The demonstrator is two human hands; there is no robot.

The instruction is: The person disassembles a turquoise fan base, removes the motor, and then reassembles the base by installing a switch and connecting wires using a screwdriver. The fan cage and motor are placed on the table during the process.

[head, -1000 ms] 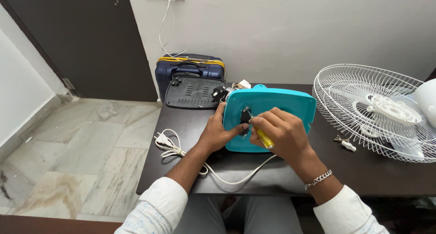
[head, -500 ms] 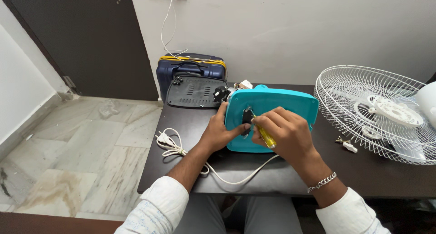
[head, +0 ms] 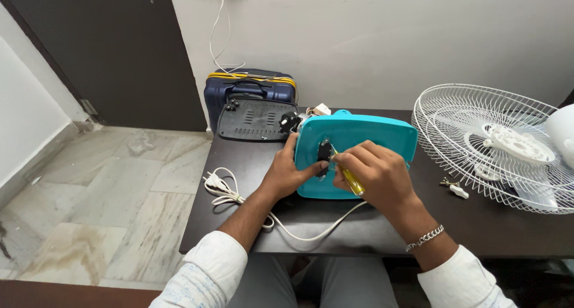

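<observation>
On teal housing (head: 371,142), yellow screwdriver (head: 351,180), tip seemingly up-left, both hands.

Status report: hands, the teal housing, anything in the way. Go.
Left hand steadies the small black part on the teal housing. Right hand grips a yellow screwdriver, tip at that part. White cord trails left, nothing blocking.

A dark brown table (head: 371,224) carries everything. At its centre lies a turquoise plastic housing (head: 365,140). At ten o'clock from it rests a black vented panel (head: 251,119); at eight o'clock, a coiled white power cord (head: 222,187). At three o'clock sits a white wire fan guard (head: 490,146), with a small white part (head: 458,191) beside it.
</observation>
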